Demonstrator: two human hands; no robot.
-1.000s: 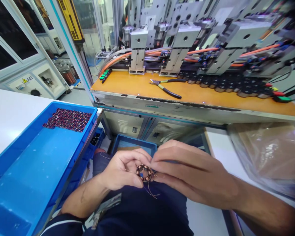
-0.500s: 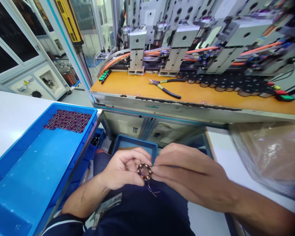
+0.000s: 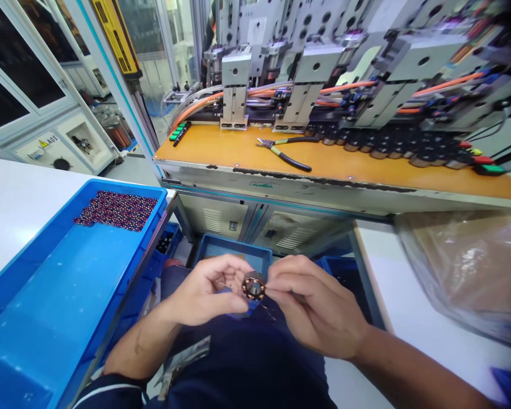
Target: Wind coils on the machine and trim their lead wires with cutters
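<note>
A small ring-shaped motor stator (image 3: 254, 286) with copper coils around its inside sits between my two hands, above my lap. My left hand (image 3: 210, 291) curls round its left side, fingers behind it and thumb below. From the right, my right hand (image 3: 319, 304) pinches at the stator's edge with thumb and forefinger; whether a wire end is also in that pinch I cannot make out. Thin copper wires (image 3: 269, 311) trail from the stator toward the lower right, and another thin strand shows by my left fingers.
A blue tray (image 3: 63, 284) at left holds many small wound parts (image 3: 117, 210). Cutting pliers (image 3: 287, 153), green-capped markers (image 3: 179, 133) and a row of dark cylindrical parts (image 3: 378, 145) lie on the orange bench (image 3: 221, 147) before the machine. A plastic-wrapped carton (image 3: 468, 261) stands at right.
The stator has tilted, so more of its outer side shows. My right hand has turned and lowered a little, its fingers now at the stator's right edge. The view has shifted slightly.
</note>
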